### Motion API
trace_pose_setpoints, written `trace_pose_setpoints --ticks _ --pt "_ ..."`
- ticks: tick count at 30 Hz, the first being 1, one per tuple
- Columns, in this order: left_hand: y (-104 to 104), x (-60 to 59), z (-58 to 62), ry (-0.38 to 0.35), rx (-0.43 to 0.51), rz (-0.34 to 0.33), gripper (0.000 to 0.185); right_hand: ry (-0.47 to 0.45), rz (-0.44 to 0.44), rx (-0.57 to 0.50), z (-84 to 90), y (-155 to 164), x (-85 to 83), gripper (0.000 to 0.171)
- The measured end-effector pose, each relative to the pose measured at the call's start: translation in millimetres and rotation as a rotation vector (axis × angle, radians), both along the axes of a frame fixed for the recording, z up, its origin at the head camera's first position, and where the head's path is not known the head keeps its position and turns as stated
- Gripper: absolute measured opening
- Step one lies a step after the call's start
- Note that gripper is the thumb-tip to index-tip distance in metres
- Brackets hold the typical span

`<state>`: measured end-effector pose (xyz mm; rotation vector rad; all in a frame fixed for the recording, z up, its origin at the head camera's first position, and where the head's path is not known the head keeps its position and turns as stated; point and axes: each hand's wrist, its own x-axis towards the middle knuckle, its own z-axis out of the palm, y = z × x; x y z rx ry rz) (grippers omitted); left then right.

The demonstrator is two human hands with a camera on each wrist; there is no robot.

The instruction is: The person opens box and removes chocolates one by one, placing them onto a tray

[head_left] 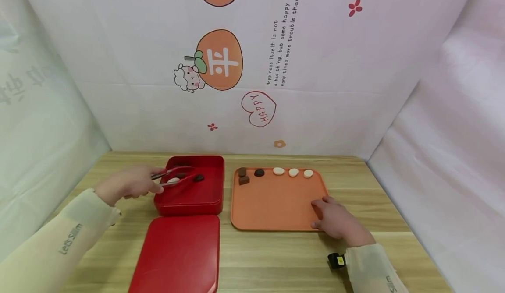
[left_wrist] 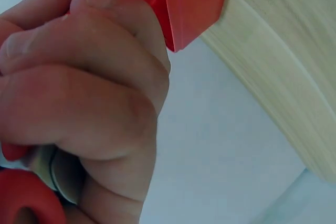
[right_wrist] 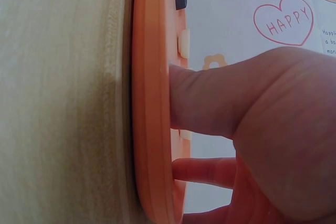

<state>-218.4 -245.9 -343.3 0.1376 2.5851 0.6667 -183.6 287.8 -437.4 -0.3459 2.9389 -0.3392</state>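
Observation:
My left hand (head_left: 136,182) grips a pair of tongs (head_left: 159,175), whose two arms reach into the red box (head_left: 213,196). Between or just beside the tong tips lies a white piece (head_left: 172,181), with a brown one (head_left: 180,175) close by. A dark chocolate-like piece (head_left: 198,178) sits further right on the box floor. In the left wrist view the curled fingers (left_wrist: 79,98) cover most of the tongs. My right hand (head_left: 335,218) rests on the right edge of the orange tray (head_left: 276,205), thumb and fingertips touching it.
Along the tray's far side lie two brown pieces (head_left: 244,180), a dark oval piece (head_left: 259,173) and three white ones (head_left: 293,172). The red lid (head_left: 179,253) lies in front of the box. White printed cloth (head_left: 315,118) walls in the wooden table (head_left: 268,258).

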Motion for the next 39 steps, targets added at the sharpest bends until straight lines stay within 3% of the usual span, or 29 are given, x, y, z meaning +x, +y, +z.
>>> trace_pose_setpoints --ticks 11,19,29,39 --pt "4 -0.3 -4.3 -0.092 0.105 0.032 0.077 0.003 0.003 0.005 -1.4 1 -1.0 0.06" --pt "0 -3.2 -16.6 -0.109 0.137 0.048 0.081 -0.003 0.008 -0.007 0.2 -1 0.7 0.059" --pt "-1 -4.8 -21.8 -0.154 0.19 0.104 0.084 -0.005 0.005 -0.008 1.4 1 0.9 0.06" --pt "-2 -5.2 -26.4 -0.151 0.22 0.12 0.081 -0.002 0.003 -0.009 1.2 1 2.5 0.06"
